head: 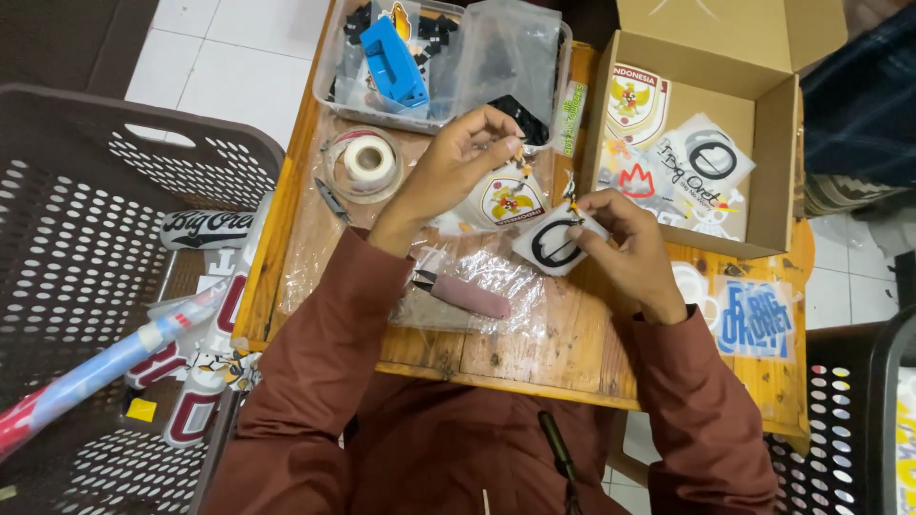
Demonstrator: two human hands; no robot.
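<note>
While the small piece pinched in the left hand (458, 157) is too tiny and blurred to name, its fingertips are plainly closed on it above a round crest sticker (510, 200). The right hand (625, 253) grips the white sticker with a black ring (558, 246) between thumb and fingers, which cover its right edge (a small metal clip seems to sit at its top, hard to make out). That sticker lies just below and right of the left fingertips, near but apart. A pink-handled cutter (468, 294) rests on crinkled plastic on the wooden table (563, 348), toward the body. The cardboard box (763, 143) is cut off at the top.
</note>
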